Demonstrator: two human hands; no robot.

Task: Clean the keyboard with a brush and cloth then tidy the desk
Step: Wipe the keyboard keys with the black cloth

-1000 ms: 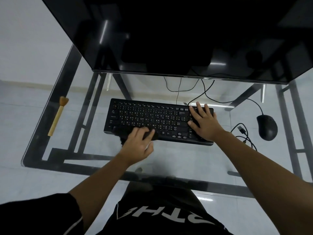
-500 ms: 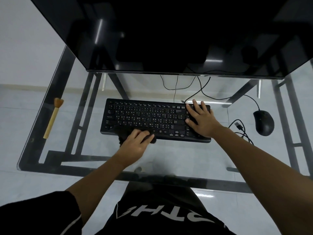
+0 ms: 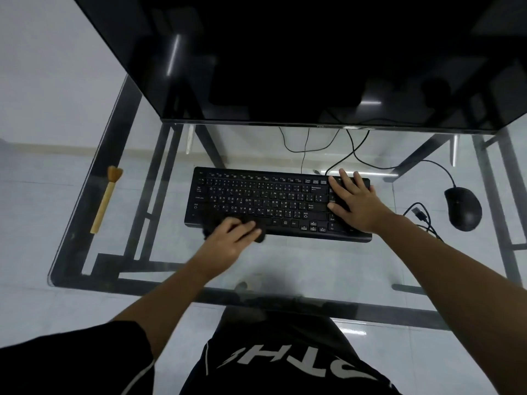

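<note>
Over a clear glass desk [image 3: 299, 269] on a black frame, looking down through the top to pale floor tiles [image 3: 42, 201]. Finding the black keyboard [image 3: 271, 199] lying in the middle of the glass, on the near side of a big dark monitor [image 3: 285, 67], running left to right. Curling the fingers of the left hand [image 3: 228, 242] over a dark cloth [image 3: 261, 238] and pressing it onto the keyboard's near left edge, around the bottom key row, letting part of it hang over the near rim. Laying the right hand [image 3: 355, 205] flat on the keyboard's right end, spreading straight fingers across the keys and grasping nothing. Seeing a wooden-handled brush [image 3: 106, 199] lying on the glass at the left edge, well apart from the keyboard, pointing its tan bristles to the far side and touching neither hand. Seeing a black mouse [image 3: 463, 208] sitting to the right of the keyboard, trailing its cable toward the far side, and a loose USB plug [image 3: 419, 214] lying between mouse and right wrist. Wearing dark shorts [image 3: 285, 337] with white lettering, showing at the near edge.
</note>
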